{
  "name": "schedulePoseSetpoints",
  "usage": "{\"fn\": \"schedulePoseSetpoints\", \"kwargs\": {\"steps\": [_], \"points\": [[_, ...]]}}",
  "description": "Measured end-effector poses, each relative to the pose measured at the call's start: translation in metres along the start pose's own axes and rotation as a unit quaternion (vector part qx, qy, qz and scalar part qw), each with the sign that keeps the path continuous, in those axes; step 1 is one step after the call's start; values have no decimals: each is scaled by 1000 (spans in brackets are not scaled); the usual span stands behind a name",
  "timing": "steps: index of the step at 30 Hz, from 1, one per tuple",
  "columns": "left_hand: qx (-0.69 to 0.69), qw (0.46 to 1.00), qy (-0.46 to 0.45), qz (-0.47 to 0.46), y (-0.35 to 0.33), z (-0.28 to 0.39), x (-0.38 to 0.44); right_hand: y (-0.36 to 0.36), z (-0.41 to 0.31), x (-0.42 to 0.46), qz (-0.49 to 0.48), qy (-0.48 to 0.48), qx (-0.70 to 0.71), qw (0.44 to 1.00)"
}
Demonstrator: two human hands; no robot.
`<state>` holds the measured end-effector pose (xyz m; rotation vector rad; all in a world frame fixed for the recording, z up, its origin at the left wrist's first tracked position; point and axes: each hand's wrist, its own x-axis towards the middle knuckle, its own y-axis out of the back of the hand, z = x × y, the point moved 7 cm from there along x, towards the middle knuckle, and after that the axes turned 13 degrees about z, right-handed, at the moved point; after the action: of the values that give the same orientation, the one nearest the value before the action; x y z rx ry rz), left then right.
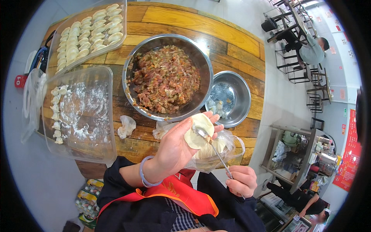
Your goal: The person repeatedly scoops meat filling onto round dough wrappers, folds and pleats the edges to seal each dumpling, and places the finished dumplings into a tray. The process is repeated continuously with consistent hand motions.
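On my left hand, palm up with the fingers partly spread, lies a round dough wrapper. My right hand grips the handle of a metal spoon, its bowl resting on the wrapper near a little filling. Beyond them stands a large steel bowl of minced meat filling with vegetable bits. Beside it, a smaller steel bowl holds pale shrimp-like pieces. A plastic bag with stacked wrappers lies just past my hands, partly hidden by the left one.
A clear plastic tray holds rows of dumplings at the far left. Nearer is a floured plastic tray with one column of dumplings. Crumpled plastic lies on the wooden table. Two people are farther off at the right.
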<state>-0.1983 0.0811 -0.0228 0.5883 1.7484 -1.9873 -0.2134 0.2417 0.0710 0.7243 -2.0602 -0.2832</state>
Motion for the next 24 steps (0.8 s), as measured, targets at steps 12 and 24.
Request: {"fn": "schedulePoseSetpoints", "kwargs": {"steps": [12, 24], "points": [[3, 1000, -6, 3, 4, 0, -1, 2, 0, -6, 28, -24, 21, 999], [25, 1000, -2, 6, 4, 0, 0, -8, -5, 4, -85, 75, -52, 992]]}}
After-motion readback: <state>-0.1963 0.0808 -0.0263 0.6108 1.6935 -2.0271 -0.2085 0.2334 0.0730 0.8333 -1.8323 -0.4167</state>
